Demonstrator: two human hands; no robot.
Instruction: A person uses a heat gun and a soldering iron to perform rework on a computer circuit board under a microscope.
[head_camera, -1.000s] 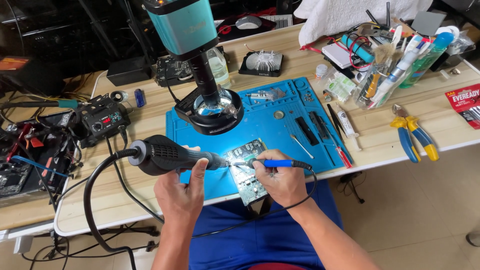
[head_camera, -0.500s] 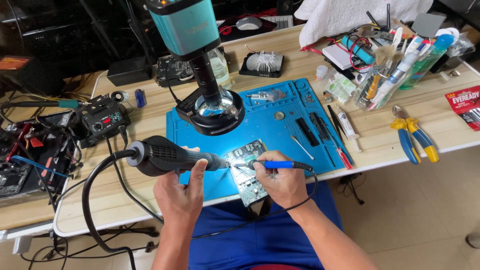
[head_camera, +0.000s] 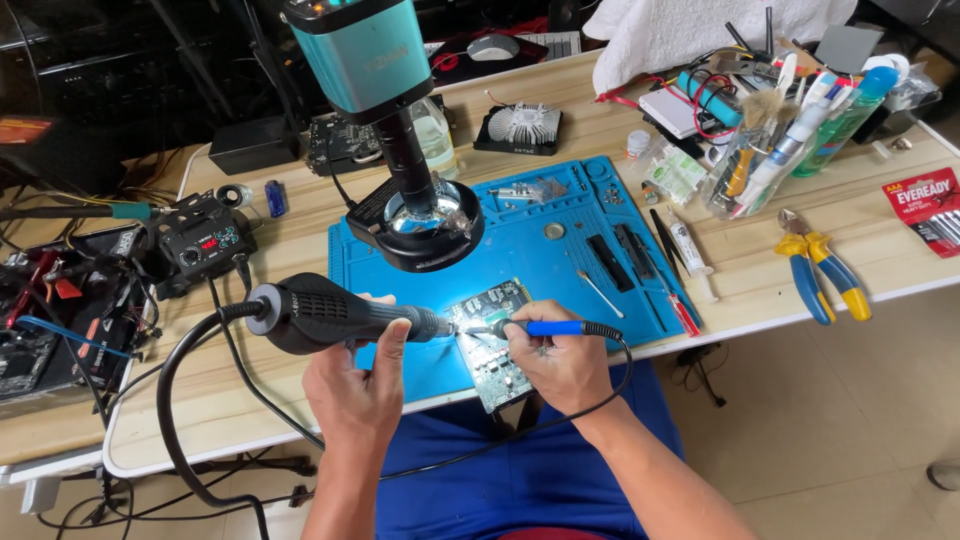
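While the green circuit board (head_camera: 492, 343) lies at the blue mat's (head_camera: 560, 250) near edge, left hand (head_camera: 362, 385) is wrapped tight around a black hot-air handle (head_camera: 330, 314), nozzle at the board's left side. Right hand (head_camera: 560, 362) pinches a blue-handled soldering iron (head_camera: 545, 328), tip meeting the nozzle over the board. Teal microscope (head_camera: 385, 110) stands behind the board; yellow-blue pliers (head_camera: 825, 265) lie far right of it on the bench (head_camera: 250, 400).

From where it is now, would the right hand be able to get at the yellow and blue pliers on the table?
Probably not right away: the right hand is gripping the blue soldering iron at the circuit board. The pliers lie far right with bare table between, so the path looks open once the iron is put down.
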